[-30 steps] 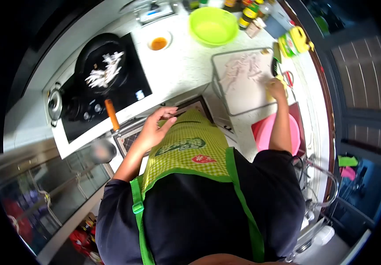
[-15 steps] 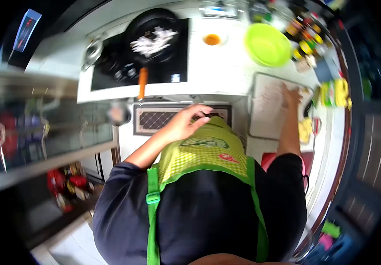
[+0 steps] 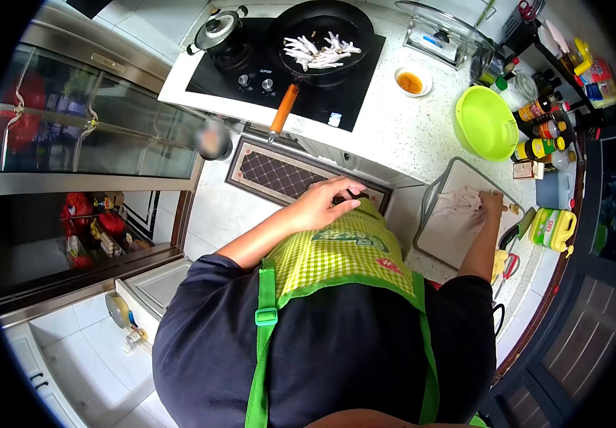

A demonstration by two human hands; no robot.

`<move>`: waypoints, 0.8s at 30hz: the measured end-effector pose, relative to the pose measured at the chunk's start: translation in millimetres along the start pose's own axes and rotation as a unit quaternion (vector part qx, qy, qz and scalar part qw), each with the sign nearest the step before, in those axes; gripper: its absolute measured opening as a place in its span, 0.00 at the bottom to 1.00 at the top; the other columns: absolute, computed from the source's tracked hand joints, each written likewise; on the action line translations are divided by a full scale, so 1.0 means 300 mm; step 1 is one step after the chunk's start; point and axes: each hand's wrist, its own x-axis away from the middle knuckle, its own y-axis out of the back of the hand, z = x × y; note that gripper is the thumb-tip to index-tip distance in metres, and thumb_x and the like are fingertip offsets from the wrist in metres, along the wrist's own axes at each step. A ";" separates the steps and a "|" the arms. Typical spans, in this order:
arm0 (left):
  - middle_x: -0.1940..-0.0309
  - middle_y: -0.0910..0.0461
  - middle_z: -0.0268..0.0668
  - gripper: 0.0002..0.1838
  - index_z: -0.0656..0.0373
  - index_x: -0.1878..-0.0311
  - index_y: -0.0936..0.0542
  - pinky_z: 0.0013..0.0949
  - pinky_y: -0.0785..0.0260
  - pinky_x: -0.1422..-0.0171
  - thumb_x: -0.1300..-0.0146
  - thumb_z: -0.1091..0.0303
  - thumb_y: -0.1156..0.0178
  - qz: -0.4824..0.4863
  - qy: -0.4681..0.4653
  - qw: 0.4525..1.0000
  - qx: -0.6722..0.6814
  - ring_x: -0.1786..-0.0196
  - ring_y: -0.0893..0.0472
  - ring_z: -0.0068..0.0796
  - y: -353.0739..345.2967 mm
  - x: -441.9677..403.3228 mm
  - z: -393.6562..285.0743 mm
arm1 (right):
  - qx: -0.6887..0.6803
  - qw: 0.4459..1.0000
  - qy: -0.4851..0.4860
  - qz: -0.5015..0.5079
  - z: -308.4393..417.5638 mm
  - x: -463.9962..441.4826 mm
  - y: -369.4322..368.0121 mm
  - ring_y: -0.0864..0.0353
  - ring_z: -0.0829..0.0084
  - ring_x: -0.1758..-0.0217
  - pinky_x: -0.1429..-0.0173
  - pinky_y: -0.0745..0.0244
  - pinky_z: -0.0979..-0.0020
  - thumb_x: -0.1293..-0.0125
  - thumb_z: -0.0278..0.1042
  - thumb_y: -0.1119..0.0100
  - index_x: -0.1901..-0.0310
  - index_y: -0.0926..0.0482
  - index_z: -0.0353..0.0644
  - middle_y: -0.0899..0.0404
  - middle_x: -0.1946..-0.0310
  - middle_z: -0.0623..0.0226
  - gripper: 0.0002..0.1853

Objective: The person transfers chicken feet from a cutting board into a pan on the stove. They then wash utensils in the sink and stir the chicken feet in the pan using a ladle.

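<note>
My right hand [image 3: 492, 205] reaches down to the grey-rimmed cutting board [image 3: 447, 239], its fingers drawn together at the right side. Small tan pieces [image 3: 514, 208] lie right beside it, and what the fingers hold, if anything, is hidden. A pale, wet-looking smear [image 3: 460, 202] spreads over the board to the left of this hand. In front of the apron [image 3: 343, 246], my left hand [image 3: 324, 205] hovers with curled fingers; something small and dark shows between thumb and fingers. A knife with a black handle [image 3: 511, 235] lies at the board's right edge.
A black frying pan [image 3: 356, 25] with pale strips of food sits on the cooktop [image 3: 251, 53], its orange handle [image 3: 283, 108] jutting over the front edge. Nearby are a lidded pot [image 3: 219, 32], a bowl of orange liquid [image 3: 409, 83], a green basin [image 3: 485, 121], bottles [image 3: 538, 148] and scissors [image 3: 510, 267].
The view has swung, so the counter appears tilted and the picture is sharper. My right hand stays at the board's right side, its fingers drawn closer together. My left hand still hovers before the apron.
</note>
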 end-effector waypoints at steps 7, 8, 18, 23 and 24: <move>0.54 0.22 0.42 0.15 0.60 0.49 0.25 0.35 0.27 0.50 0.38 0.68 0.40 0.010 -0.013 1.000 -0.023 0.55 0.19 0.33 -0.001 -0.012 -0.001 | 0.036 0.993 0.096 0.052 -0.038 -0.061 -0.003 0.42 0.43 0.35 0.32 0.46 0.52 0.59 0.53 0.34 0.43 0.28 0.42 0.35 0.42 0.35 0.39; 0.54 0.22 0.43 0.15 0.61 0.49 0.25 0.35 0.28 0.49 0.38 0.69 0.40 0.012 -0.012 1.000 -0.019 0.55 0.19 0.33 0.001 -0.013 -0.004 | 0.058 0.993 0.091 0.051 0.015 0.008 0.017 0.43 0.43 0.34 0.32 0.47 0.51 0.60 0.54 0.33 0.44 0.28 0.41 0.35 0.43 0.35 0.40; 0.55 0.21 0.43 0.15 0.63 0.49 0.25 0.35 0.28 0.49 0.39 0.71 0.41 0.030 -0.021 0.999 -0.017 0.55 0.20 0.32 0.016 -0.035 -0.020 | 0.093 0.990 0.095 -0.035 -0.028 0.038 -0.041 0.38 0.47 0.40 0.39 0.37 0.53 0.61 0.51 0.31 0.53 0.25 0.45 0.32 0.48 0.47 0.32; 0.55 0.22 0.43 0.16 0.60 0.48 0.26 0.35 0.28 0.51 0.38 0.67 0.41 0.040 -0.034 0.998 -0.025 0.56 0.20 0.34 0.033 -0.041 -0.005 | 0.047 0.995 0.070 -0.054 -0.058 0.036 -0.026 0.32 0.46 0.48 0.46 0.29 0.58 0.60 0.46 0.31 0.55 0.24 0.44 0.26 0.54 0.50 0.28; 0.55 0.22 0.43 0.16 0.60 0.48 0.26 0.35 0.28 0.51 0.38 0.67 0.41 0.043 -0.036 0.998 -0.024 0.56 0.20 0.34 0.035 -0.044 -0.005 | 0.054 0.990 0.116 -0.061 -0.082 0.016 -0.026 0.28 0.47 0.50 0.46 0.29 0.58 0.59 0.44 0.31 0.57 0.23 0.43 0.24 0.57 0.49 0.26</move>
